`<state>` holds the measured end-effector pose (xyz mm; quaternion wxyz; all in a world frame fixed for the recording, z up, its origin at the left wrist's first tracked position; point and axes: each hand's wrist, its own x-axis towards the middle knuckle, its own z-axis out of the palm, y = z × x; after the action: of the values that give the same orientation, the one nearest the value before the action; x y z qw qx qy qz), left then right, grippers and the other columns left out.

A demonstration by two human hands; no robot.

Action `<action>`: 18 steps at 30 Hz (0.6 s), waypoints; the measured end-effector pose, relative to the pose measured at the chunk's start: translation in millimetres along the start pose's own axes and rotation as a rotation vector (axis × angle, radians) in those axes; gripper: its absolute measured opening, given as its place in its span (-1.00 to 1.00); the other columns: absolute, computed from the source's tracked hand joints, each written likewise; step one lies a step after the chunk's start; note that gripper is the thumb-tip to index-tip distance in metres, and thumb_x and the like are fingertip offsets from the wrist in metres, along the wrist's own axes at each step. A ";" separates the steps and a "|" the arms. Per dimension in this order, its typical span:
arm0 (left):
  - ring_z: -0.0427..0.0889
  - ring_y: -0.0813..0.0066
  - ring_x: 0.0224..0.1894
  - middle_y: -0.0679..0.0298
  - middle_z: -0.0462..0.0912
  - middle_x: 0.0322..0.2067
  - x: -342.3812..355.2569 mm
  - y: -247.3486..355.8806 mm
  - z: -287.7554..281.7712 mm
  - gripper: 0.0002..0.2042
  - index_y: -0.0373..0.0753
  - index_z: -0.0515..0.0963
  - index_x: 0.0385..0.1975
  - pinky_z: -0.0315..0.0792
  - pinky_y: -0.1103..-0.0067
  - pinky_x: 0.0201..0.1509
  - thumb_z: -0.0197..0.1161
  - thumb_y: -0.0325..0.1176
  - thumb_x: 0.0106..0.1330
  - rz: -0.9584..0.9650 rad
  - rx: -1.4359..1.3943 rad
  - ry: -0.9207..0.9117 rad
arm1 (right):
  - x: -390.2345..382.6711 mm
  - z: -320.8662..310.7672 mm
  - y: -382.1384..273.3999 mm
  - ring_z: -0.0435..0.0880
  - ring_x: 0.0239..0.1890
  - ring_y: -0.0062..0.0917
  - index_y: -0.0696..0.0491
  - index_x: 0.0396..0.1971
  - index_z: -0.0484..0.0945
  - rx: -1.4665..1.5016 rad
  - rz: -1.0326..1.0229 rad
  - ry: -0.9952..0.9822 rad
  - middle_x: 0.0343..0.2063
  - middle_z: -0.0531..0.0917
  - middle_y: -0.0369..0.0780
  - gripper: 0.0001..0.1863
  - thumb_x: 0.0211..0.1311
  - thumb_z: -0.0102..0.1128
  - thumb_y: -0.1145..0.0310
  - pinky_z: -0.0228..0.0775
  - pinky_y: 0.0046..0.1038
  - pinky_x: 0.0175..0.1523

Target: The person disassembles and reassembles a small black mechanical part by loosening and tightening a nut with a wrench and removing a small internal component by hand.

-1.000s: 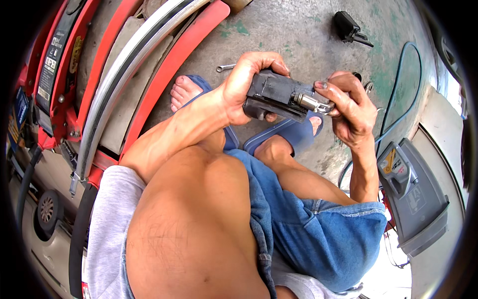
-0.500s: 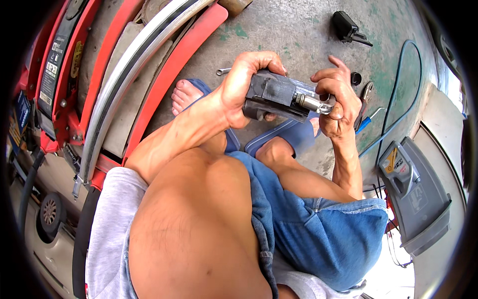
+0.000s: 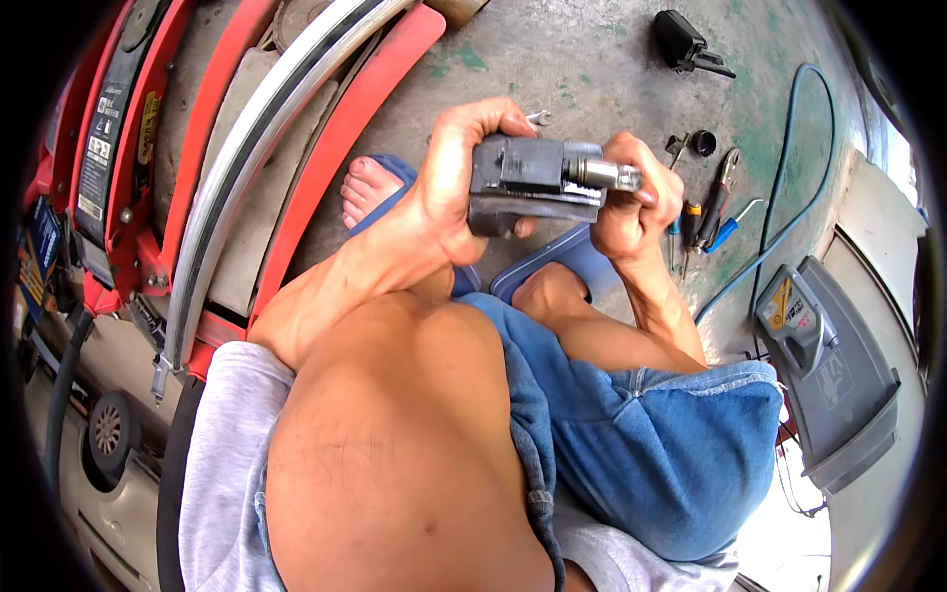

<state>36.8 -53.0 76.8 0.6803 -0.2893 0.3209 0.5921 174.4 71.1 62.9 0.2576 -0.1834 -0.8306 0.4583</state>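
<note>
A boxy black part (image 3: 518, 163) with a silver cylindrical fitting (image 3: 597, 176) jutting from its right side is held up above my feet. My left hand (image 3: 456, 173) wraps around its left end, thumb over the top and fingertips showing beneath. At the other end, my right hand (image 3: 641, 192) is closed, with curled fingers against the tip of the fitting; part of its grip is hidden behind the metal. Just behind the black part, an open-ended wrench (image 3: 539, 117) lies on the floor.
Right of my hands lie pliers (image 3: 726, 176), a blue-handled hooked tool (image 3: 723, 235), an orange-and-black screwdriver (image 3: 691, 219) and a round black cap (image 3: 703, 143). Farther off are another black part (image 3: 683, 41) and a blue hose (image 3: 786, 178). Red metal arms (image 3: 365, 109) curve along the left; a grey case (image 3: 829, 375) stands right.
Both hands and the black part have shifted slightly left and turned, so the fitting points more straight right. My right-hand fingers have curled in tighter, and more floor tools show beside them.
</note>
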 end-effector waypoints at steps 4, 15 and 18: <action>0.60 0.35 -0.55 0.28 0.56 -0.47 -0.8 2.3 -0.4 -0.84 -0.16 0.49 -0.42 0.42 0.48 -0.74 0.09 -0.23 0.13 0.055 0.004 0.009 | -0.7 5.3 -7.9 0.38 -0.74 -0.52 0.14 -0.65 0.36 0.033 0.085 -0.010 -0.78 0.34 -0.27 -0.36 0.41 -0.18 -0.14 0.15 -0.50 -0.59; 0.59 0.34 -0.60 0.25 0.51 -0.47 5.8 9.8 5.1 -0.82 -0.23 0.46 -0.41 0.46 0.46 -0.74 0.07 -0.24 0.16 0.342 0.173 0.019 | 2.1 7.0 -19.3 0.37 -0.74 -0.58 0.12 -0.67 0.36 0.040 0.218 0.023 -0.80 0.35 -0.31 -0.34 0.43 -0.23 -0.16 0.14 -0.52 -0.59; 0.59 0.35 -0.60 0.24 0.50 -0.46 8.7 12.8 9.4 -0.82 -0.26 0.46 -0.42 0.46 0.47 -0.74 0.05 -0.27 0.18 0.440 0.205 0.000 | 1.6 5.0 -19.1 0.37 -0.73 -0.61 0.12 -0.65 0.38 0.070 0.245 0.033 -0.79 0.37 -0.31 -0.34 0.43 -0.23 -0.16 0.14 -0.52 -0.58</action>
<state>25.8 -38.6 75.7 0.5609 -0.1417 0.4346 0.6903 168.8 58.9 77.4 0.2194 -0.2818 -0.7813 0.5119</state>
